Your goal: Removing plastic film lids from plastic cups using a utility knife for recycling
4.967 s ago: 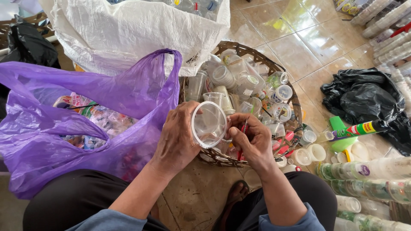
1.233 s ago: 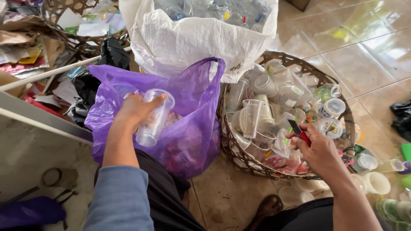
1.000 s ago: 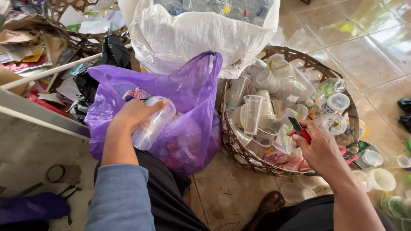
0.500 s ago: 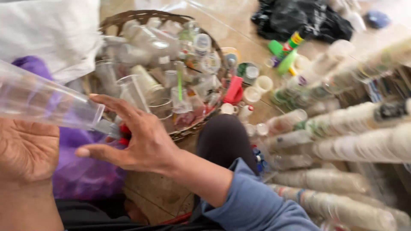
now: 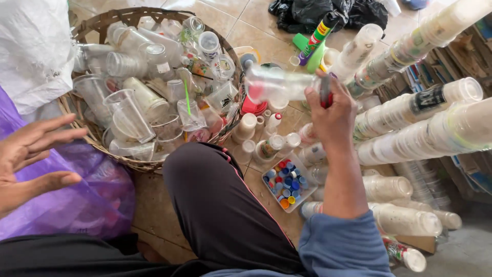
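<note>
Right now your right hand is clamped on a clear plastic cup, its long axis lying sideways, mouth end leftward, above the floor beside the round wicker basket. Your left hand hangs spread and empty, well apart.

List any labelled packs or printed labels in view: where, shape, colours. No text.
Green bottle: on the tiles by the black bag, tall, with a multicoloured label.
Dark label band: wrapped round a long stack of clear cups, right.
Small white sticker: on a clear cup in the wicker basket.
Right hand: holds a clear cup, no label discernible.
</note>
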